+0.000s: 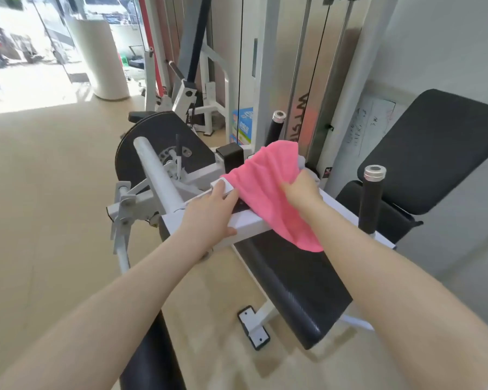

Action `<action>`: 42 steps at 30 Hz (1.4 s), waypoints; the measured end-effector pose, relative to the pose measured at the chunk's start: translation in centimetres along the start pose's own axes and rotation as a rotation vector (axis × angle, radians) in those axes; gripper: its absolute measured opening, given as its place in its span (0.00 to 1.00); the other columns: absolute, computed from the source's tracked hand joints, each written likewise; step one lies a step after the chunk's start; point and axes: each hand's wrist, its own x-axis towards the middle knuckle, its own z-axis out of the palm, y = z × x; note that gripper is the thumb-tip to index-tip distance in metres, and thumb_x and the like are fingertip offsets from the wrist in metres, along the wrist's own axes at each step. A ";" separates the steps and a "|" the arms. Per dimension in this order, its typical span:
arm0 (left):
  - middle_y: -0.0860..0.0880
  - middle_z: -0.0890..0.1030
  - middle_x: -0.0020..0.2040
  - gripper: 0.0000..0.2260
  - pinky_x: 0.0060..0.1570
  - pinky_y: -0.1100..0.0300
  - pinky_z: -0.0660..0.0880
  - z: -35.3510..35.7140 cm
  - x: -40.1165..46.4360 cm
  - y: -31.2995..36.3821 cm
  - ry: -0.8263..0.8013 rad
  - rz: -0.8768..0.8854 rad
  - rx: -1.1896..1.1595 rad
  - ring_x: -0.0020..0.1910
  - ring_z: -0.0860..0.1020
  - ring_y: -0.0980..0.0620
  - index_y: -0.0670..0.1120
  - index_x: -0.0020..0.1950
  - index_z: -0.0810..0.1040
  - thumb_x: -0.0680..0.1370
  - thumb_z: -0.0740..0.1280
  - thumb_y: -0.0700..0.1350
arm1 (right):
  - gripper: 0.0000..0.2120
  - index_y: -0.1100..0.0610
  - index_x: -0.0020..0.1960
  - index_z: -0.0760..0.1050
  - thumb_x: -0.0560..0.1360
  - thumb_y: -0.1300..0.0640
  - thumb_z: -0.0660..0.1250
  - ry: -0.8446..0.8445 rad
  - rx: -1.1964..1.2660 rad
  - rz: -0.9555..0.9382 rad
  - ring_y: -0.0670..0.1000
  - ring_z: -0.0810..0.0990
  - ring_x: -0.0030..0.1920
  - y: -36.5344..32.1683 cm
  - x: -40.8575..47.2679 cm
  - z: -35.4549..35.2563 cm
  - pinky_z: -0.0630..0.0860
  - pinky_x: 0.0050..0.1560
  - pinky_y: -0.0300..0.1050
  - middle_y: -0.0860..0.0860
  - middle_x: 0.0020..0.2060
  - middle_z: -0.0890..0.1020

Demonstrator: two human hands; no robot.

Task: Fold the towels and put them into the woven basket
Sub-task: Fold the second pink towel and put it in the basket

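We have both bare arms stretched out over a gym machine. Our right hand (pixel 303 191) is closed on the upper part of a pink towel (pixel 268 192), the fingers bunched into the cloth so that it gathers into folds just beyond the knuckles. From that grip the towel spreads away toward the weight stack and also hangs down below the wrist, draped across the white frame bar (pixel 247 222), with its lower edge over the black seat pad (pixel 293 288).

Our left hand (pixel 209 212) lies just beside the towel's left edge, resting flat on the same white bar. Its fingers are loosely spread and extended, with the fingertips reaching the cloth's edge; whether they actually pinch it we cannot tell. The thumb curls down the near side of the bar.

A little pale cloth (pixel 307 167) peeks out just past our right hand, behind the pink towel; what it is we cannot make out. A black backrest (pixel 434 153) stands off to the right of that hand.
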 end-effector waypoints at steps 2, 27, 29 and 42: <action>0.43 0.60 0.69 0.29 0.46 0.53 0.73 0.1 0.0 0.0 0.007 0.015 0.009 0.56 0.75 0.42 0.47 0.68 0.62 0.72 0.69 0.53 | 0.11 0.55 0.35 0.67 0.76 0.55 0.58 -0.038 -0.035 -0.056 0.55 0.70 0.36 0.4 -0.7 0.0 0.66 0.37 0.45 0.53 0.34 0.71; 0.54 0.77 0.56 0.20 0.48 0.60 0.71 1.7 -9.8 23.0 -0.072 0.691 -0.675 0.48 0.74 0.58 0.50 0.62 0.73 0.75 0.52 0.54 | 0.15 0.58 0.37 0.81 0.59 0.58 0.57 -0.118 0.837 0.050 0.55 0.76 0.43 23.3 -22.7 -18.4 0.72 0.50 0.49 0.55 0.37 0.81; 0.55 0.77 0.54 0.20 0.48 0.61 0.70 1.9 -11.9 27.8 -0.082 0.766 -0.755 0.47 0.73 0.60 0.50 0.60 0.74 0.75 0.52 0.55 | 0.15 0.61 0.39 0.79 0.61 0.59 0.56 -0.049 0.925 0.117 0.57 0.73 0.43 26.3 -25.4 -21.1 0.70 0.49 0.50 0.60 0.40 0.77; 0.45 0.75 0.53 0.21 0.52 0.59 0.70 1.7 -21.1 56.4 -0.207 1.281 -0.905 0.51 0.72 0.53 0.40 0.57 0.73 0.68 0.63 0.48 | 0.10 0.60 0.48 0.72 0.79 0.63 0.52 0.291 1.233 0.130 0.51 0.75 0.40 44.7 -39.1 -38.1 0.74 0.43 0.43 0.56 0.39 0.75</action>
